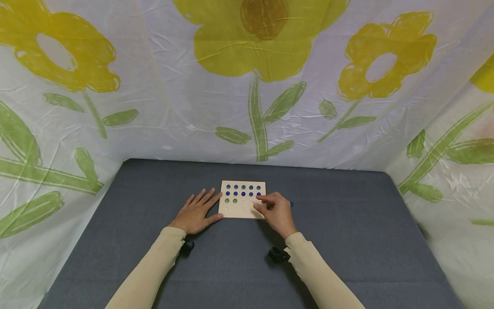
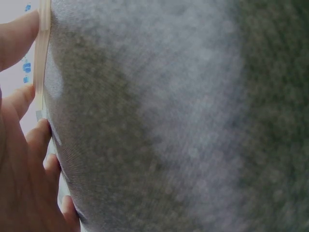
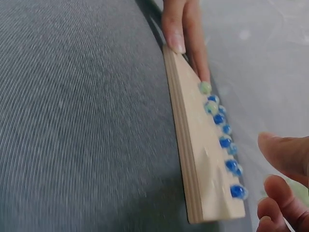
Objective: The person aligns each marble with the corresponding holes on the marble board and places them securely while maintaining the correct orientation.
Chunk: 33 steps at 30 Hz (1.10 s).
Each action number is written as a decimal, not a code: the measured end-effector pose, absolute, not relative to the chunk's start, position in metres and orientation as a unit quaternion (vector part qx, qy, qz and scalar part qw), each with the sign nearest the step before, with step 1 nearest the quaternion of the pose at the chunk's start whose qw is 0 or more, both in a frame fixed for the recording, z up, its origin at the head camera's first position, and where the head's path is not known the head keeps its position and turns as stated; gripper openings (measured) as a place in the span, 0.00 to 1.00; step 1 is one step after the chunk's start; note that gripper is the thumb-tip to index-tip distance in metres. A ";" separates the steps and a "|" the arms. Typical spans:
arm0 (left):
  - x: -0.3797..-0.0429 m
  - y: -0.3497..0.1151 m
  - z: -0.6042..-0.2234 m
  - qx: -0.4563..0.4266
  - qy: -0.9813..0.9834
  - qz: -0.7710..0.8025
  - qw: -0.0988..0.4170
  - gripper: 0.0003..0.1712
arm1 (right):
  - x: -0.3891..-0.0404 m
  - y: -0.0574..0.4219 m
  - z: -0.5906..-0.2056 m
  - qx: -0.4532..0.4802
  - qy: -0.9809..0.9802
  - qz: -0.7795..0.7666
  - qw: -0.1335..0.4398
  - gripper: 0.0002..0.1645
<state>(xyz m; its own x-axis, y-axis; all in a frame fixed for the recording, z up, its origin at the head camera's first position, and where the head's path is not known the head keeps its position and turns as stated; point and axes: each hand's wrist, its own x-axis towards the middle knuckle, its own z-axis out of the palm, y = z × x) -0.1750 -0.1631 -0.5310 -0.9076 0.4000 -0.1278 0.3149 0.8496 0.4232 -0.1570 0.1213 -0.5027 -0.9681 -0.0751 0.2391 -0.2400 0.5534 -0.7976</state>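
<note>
A pale wooden board [image 1: 242, 214] with rows of shallow holes lies on the table. Blue marbles [image 1: 236, 194] fill most of its two far rows, and two green marbles [image 1: 227, 201] sit at the left of the third. My left hand [image 1: 196, 214] is spread beside the board, thumb and index fingertips at its left edge. Over the right part hovers my right hand [image 1: 277, 213], thumb and index finger bent and apart. In the right wrist view nothing shows between those fingertips [image 3: 270, 140]; the palm is out of sight there.
A small blue object [image 1: 291, 204] lies on the table just right of my right hand, partly hidden by it. Dark grey cloth covers the table [image 1: 339, 240]. Behind it hangs a white curtain [image 1: 173, 107] printed with yellow flowers.
</note>
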 end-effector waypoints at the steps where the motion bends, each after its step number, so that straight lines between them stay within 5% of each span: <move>1: -0.175 -0.163 -0.531 0.187 0.955 0.202 0.107 0.47 | -0.157 0.124 -0.503 0.088 -0.877 0.463 0.091 0.15; 33: -0.177 -0.163 -0.532 0.189 0.954 0.205 0.107 0.47 | -0.145 0.186 -0.514 0.026 -0.898 0.426 0.106 0.16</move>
